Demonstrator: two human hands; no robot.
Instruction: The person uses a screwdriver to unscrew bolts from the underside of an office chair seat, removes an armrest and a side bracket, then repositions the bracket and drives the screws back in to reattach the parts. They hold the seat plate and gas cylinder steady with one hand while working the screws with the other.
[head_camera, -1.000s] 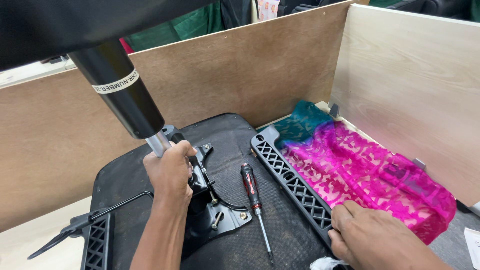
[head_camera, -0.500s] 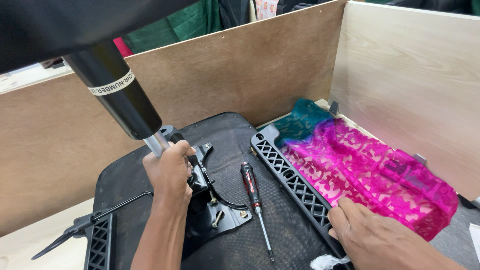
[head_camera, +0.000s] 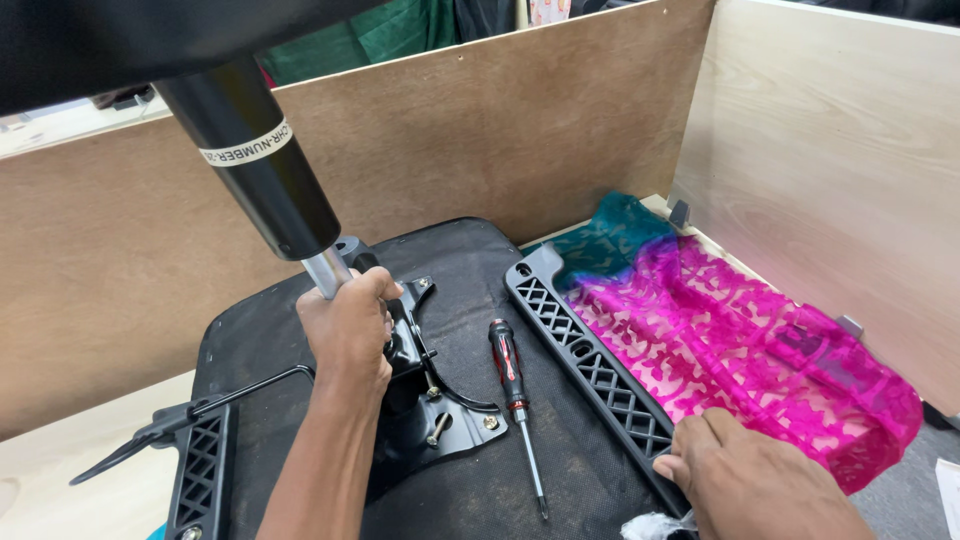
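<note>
My left hand (head_camera: 348, 330) is closed around the shiny rod at the lower end of a black gas-lift cylinder (head_camera: 255, 160), where it enters the black metal mechanism plate (head_camera: 440, 425) on an upturned chair seat (head_camera: 300, 310). My right hand (head_camera: 740, 480) rests flat on the near end of a black lattice armrest bracket (head_camera: 590, 375), with a white scrap just below it. A black-and-red screwdriver (head_camera: 510, 375) lies on the seat between both hands.
A pink and teal patterned cloth (head_camera: 740, 340) lies right of the bracket. A second lattice bracket (head_camera: 200, 470) and a thin black lever (head_camera: 190, 415) sit at the left. Plywood walls (head_camera: 560, 130) enclose the back and right.
The view has shifted slightly. Both hands stay where they were, the left on the cylinder rod, the right on the bracket.
</note>
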